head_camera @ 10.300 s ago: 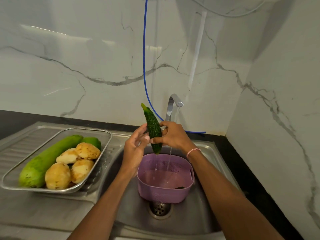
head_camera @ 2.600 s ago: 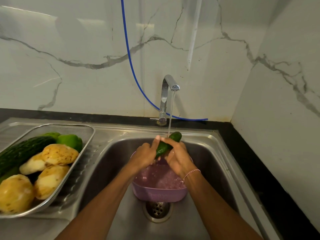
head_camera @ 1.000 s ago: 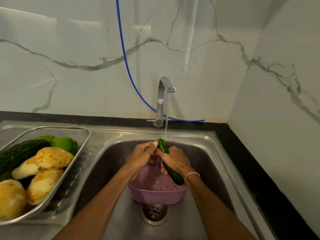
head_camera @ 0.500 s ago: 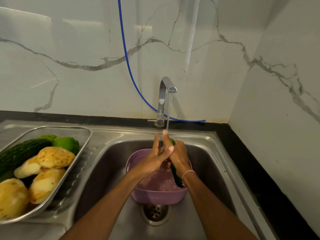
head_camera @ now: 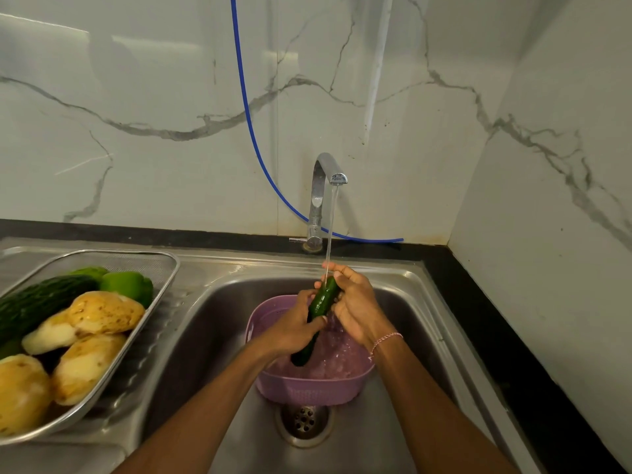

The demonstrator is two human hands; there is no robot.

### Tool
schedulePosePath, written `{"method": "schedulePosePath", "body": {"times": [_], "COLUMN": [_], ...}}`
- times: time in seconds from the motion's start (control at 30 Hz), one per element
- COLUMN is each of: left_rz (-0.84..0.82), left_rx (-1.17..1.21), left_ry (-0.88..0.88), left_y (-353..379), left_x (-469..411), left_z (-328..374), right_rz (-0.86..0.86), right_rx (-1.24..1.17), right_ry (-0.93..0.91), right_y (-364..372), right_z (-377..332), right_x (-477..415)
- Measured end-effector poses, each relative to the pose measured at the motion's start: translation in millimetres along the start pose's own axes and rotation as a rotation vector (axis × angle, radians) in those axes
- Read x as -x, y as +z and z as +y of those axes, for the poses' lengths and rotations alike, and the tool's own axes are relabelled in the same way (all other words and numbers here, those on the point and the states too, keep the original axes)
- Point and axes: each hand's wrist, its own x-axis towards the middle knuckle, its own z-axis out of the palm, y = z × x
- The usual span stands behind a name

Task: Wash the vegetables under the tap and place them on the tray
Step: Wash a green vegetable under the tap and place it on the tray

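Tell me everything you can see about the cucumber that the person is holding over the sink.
The cucumber is long, slim and dark green, with glossy wet skin. It is steeply tilted: its upper end is under the stream from the tap, its lower end down inside the purple basket. The left hand grips its middle and hides that part; the right hand curls its fingers round the upper end.
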Motion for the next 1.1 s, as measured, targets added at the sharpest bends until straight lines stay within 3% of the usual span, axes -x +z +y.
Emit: {"method": "schedulePosePath", "body": {"times": [0.2,0.47,0.73,0.87,1.1], "left_rz": [0.179,0.23,0.324,0.301,0.274], "left_rx": [-0.145,-0.168,-0.165,-0.191,-0.206], "left_ry": [0.032,0.025,0.016,0.024,0.05], "left_y": [-4,-4,-6,-10,-9], "left_x": [-6,-7,0,0,-1], "left_z": [-7,-7,-2,-2,0], "right_rz": [0.066,0.024,-0.148,-0.12,0.088], "right_rx": [0.276,0.47,0.598,0.661,0.718], "right_ry": [-0.115,-0.15,-0.134,-0.152,-0.257], "right_y": [1,0,-5,-2,9], "right_z": [3,13,15,15,18], "right_x": [4,2,1,0,-2]}}
